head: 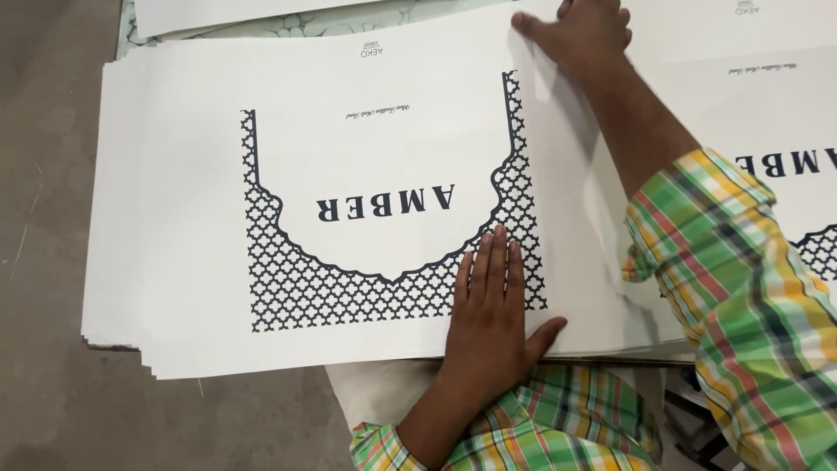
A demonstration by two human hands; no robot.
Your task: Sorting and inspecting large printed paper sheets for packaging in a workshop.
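A thick stack of white printed sheets [174, 218] lies on the floor, each with a dark lattice border around an arch shape. My left hand [491, 318] lies flat, palm down, on the near edge of the top sheet, over the lattice pattern. My right hand [582, 33] reaches across to the far right corner of the same sheet and grips its edge with curled fingers. The right part of that sheet [567, 218] bends up a little. Both my sleeves are green, yellow and red plaid.
A second pile of the same printed sheets [785, 105] lies to the right, partly under my right arm. More white sheets [218, 13] sit at the top edge. Grey concrete floor [52, 174] runs along the left and the near side.
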